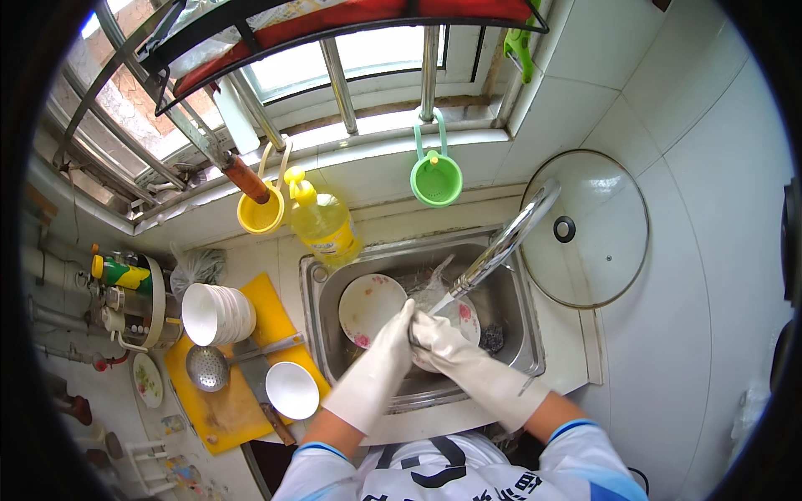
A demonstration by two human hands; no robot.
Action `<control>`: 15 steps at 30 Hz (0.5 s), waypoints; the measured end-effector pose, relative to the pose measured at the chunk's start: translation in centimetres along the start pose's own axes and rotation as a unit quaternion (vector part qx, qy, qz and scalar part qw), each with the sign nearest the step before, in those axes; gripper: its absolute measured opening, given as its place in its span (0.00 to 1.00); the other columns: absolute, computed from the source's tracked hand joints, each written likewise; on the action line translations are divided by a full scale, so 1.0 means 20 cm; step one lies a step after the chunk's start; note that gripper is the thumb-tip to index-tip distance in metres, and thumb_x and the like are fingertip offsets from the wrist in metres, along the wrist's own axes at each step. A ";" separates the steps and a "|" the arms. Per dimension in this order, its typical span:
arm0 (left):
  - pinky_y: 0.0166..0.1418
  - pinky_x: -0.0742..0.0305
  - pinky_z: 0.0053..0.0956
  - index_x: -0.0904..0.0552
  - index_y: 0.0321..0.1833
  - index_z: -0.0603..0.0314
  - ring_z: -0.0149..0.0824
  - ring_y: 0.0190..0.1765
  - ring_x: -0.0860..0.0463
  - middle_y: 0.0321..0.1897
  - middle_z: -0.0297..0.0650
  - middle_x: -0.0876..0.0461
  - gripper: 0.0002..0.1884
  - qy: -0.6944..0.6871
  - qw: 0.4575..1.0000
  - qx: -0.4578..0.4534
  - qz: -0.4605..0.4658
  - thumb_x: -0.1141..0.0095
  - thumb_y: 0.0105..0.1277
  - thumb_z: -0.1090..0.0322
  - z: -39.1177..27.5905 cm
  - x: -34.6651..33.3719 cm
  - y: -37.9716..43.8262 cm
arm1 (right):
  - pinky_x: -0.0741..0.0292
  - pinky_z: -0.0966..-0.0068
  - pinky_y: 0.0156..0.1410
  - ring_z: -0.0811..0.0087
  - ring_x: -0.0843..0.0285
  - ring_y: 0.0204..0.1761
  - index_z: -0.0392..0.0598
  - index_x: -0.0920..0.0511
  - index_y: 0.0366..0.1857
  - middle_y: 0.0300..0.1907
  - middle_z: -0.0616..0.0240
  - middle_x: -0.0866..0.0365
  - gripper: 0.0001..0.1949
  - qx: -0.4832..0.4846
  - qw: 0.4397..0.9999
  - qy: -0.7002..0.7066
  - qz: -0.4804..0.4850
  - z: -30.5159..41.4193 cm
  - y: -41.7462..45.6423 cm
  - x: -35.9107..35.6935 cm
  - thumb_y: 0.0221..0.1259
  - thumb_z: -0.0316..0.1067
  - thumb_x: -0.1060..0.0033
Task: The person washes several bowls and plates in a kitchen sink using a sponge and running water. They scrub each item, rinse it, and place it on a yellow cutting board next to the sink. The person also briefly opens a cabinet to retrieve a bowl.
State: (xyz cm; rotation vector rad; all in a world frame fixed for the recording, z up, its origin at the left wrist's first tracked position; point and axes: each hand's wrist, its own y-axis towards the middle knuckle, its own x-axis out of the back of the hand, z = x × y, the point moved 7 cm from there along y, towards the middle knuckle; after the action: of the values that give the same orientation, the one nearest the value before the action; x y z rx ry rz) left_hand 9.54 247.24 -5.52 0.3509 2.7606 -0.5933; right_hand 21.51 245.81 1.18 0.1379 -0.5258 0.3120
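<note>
My left hand (396, 338) and my right hand (438, 335), both in white rubber gloves, are pressed together over a stainless steel sink (393, 401). Something dark shows in the narrow gap between them; whether it is an object or shadow cannot be told. Water runs from the chrome faucet (495, 250) beside my right hand. Below, a white plate with pink flowers (374, 307) lies on the sink's left side. Another flowered dish (465, 316) sits under the stream, partly hidden by my right hand. A dark scouring pad (492, 338) rests at the sink's right.
Left of the sink, a yellow cutting board (232, 413) bears stacked white bowls (216, 315), a single bowl (292, 390), a skimmer (208, 368) and a cleaver (254, 369). A dish soap bottle (326, 228) stands behind the sink. A glass lid (586, 232) leans at the right wall.
</note>
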 end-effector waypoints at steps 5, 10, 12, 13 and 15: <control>0.67 0.22 0.44 0.28 0.76 0.69 0.54 0.61 0.15 0.62 0.61 0.16 0.27 0.314 0.929 -0.192 -0.032 0.46 0.75 0.68 -0.02 -0.01 -0.07 | 0.17 0.65 0.54 0.54 0.15 0.51 0.48 0.16 0.53 0.46 0.57 0.13 0.13 -0.020 0.995 -0.095 0.033 -0.09 -0.02 -0.11 0.66 0.30 0.40; 0.69 0.23 0.44 0.30 0.76 0.70 0.57 0.63 0.16 0.61 0.63 0.17 0.30 0.177 0.978 -0.112 0.019 0.42 0.70 0.73 0.12 0.06 -0.02 | 0.16 0.60 0.49 0.48 0.13 0.43 0.46 0.17 0.46 0.46 0.53 0.12 0.10 -0.212 0.952 0.188 0.118 -0.38 -0.10 -0.15 0.63 0.33 0.34; 0.68 0.22 0.39 0.26 0.73 0.70 0.50 0.62 0.15 0.59 0.58 0.14 0.27 0.471 0.842 -0.260 -0.029 0.39 0.75 0.64 -0.04 -0.05 -0.12 | 0.17 0.62 0.51 0.50 0.13 0.45 0.46 0.16 0.44 0.45 0.57 0.12 0.09 -0.129 0.988 0.003 0.080 -0.21 -0.05 -0.13 0.63 0.32 0.33; 0.67 0.22 0.40 0.26 0.73 0.70 0.53 0.61 0.15 0.57 0.60 0.14 0.28 0.473 0.831 -0.288 -0.054 0.38 0.72 0.67 -0.06 -0.05 -0.13 | 0.17 0.63 0.52 0.50 0.14 0.46 0.47 0.15 0.44 0.44 0.59 0.12 0.08 -0.077 0.991 -0.089 0.064 -0.08 -0.03 -0.11 0.63 0.32 0.32; 0.65 0.20 0.42 0.27 0.72 0.70 0.57 0.60 0.15 0.54 0.62 0.14 0.31 0.159 0.986 -0.044 0.024 0.35 0.65 0.74 0.12 0.09 0.00 | 0.18 0.62 0.53 0.53 0.14 0.46 0.46 0.15 0.45 0.44 0.58 0.12 0.09 -0.088 0.991 -0.026 0.093 -0.08 -0.06 -0.08 0.62 0.32 0.32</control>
State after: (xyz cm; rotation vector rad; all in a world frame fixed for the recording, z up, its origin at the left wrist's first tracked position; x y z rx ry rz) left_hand 8.43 246.49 -8.11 0.5308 3.0600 -0.4342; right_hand 21.28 244.61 -1.06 -0.0744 -0.6171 0.4432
